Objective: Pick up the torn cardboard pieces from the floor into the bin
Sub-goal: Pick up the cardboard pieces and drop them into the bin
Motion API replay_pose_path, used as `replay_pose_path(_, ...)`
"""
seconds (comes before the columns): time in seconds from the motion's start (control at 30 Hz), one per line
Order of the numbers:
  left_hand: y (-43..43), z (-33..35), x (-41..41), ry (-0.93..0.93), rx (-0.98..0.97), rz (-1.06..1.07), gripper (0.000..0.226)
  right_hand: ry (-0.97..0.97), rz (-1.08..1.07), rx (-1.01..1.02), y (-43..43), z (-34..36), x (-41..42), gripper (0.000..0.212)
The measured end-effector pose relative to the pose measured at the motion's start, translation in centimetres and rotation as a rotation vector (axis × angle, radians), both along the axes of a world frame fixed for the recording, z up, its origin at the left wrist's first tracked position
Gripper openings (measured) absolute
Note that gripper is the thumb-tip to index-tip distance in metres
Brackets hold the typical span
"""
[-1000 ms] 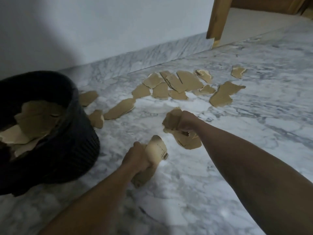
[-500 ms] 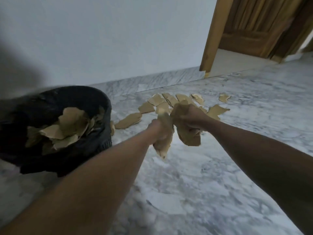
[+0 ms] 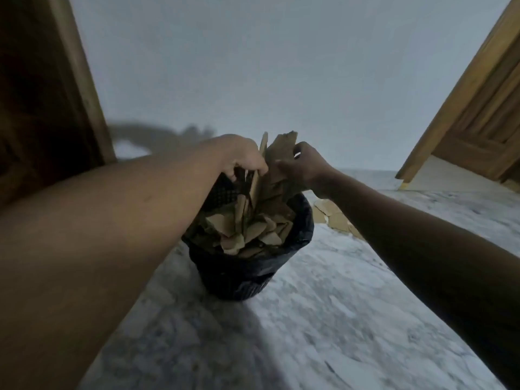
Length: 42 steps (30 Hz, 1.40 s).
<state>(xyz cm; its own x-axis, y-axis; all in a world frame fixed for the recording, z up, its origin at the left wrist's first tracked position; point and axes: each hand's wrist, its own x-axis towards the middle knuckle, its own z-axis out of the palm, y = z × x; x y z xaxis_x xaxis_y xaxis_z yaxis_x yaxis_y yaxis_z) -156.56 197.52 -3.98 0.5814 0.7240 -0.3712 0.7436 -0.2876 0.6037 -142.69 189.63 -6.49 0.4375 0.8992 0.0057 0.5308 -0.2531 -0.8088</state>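
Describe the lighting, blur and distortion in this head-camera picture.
Head view: the light is dim and bluish; the floor near the camera smears with motion blur; the door frame at right leans inward from wide-angle distortion; a soft arm shadow falls on the wall; the bin and held cardboard look fairly sharp.

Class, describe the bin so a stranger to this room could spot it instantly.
Start at the grey marble floor below the pale wall. At its middle stands the bin. It is the only dark, round container, lined with a black bag and heaped with torn cardboard pieces.
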Motion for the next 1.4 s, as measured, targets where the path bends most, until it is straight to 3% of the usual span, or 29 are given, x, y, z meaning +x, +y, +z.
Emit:
replay_pose_path(0.07,1.4,-0.5,-2.4,-0.010,-0.045,-0.011,0.024,0.014,0.106,-0.104,1.5,0.4,-2.4,0.030)
replay_pose_path(0.2,3.7,-2.1,-4.7,0.027,-0.052,-0.003,0.043,-0.028,0.195,-0.534,3.4,0.7,-2.9,0.063)
replay_pose_path(0.3,5.6,-4.7,-4.6,0.077,0.216,0.022,0.033,-0.325,0.111,-0.590,3.6,-0.5,-0.8,0.059)
replay_pose_path(0.37,6.5,-6.7,-4.7,0.182,0.267,0.015,0.041,-0.589,0.026,-0.547,2.5,-1.9,0.8,0.053)
replay_pose_path(0.4,6.8,-7.2,-5.0,0.196,0.262,0.018,0.036,-0.628,-0.025,-0.528,1.7,-2.8,1.5,0.056)
replay_pose_path(0.47,7.2,-8.0,-5.8,0.162,0.229,0.040,0.013,-0.549,-0.122,-0.563,0.1,-4.6,3.2,0.064)
replay_pose_path(0.57,8.0,-9.5,-7.0,0.167,0.223,0.040,0.003,-0.233,-0.147,-0.654,-1.4,-6.7,5.0,0.037)
replay_pose_path(0.63,8.5,-10.4,-7.6,0.144,0.219,0.035,0.018,0.088,-0.129,-0.665,-2.0,-7.7,5.0,0.019)
replay_pose_path(0.7,8.9,-10.3,-7.8,0.100,0.227,0.050,0.034,0.295,-0.147,-0.612,-2.0,-8.6,4.8,0.017)
replay_pose_path(0.87,9.8,-8.4,-5.8,-0.255,0.122,0.254,0.043,0.283,-0.205,-0.440,-0.4,-5.6,8.0,0.008)
replay_pose_path(1.0,8.8,-6.2,-1.1,-0.516,0.027,0.371,0.015,0.337,-0.184,-0.402,0.2,0.2,14.2,0.011)
replay_pose_path(1.13,4.9,-5.3,7.0,-0.551,-0.063,0.308,0.045,0.292,-0.233,-0.397,-0.5,3.6,21.5,0.017)
replay_pose_path(1.27,0.7,-6.2,17.0,-0.451,-0.027,0.214,0.007,0.355,-0.388,-0.351,-3.3,1.7,29.7,0.021)
replay_pose_path(1.4,-1.7,-8.1,27.4,-0.409,-0.040,0.172,0.016,0.520,-0.595,-0.228,-5.7,-3.5,37.1,0.014)
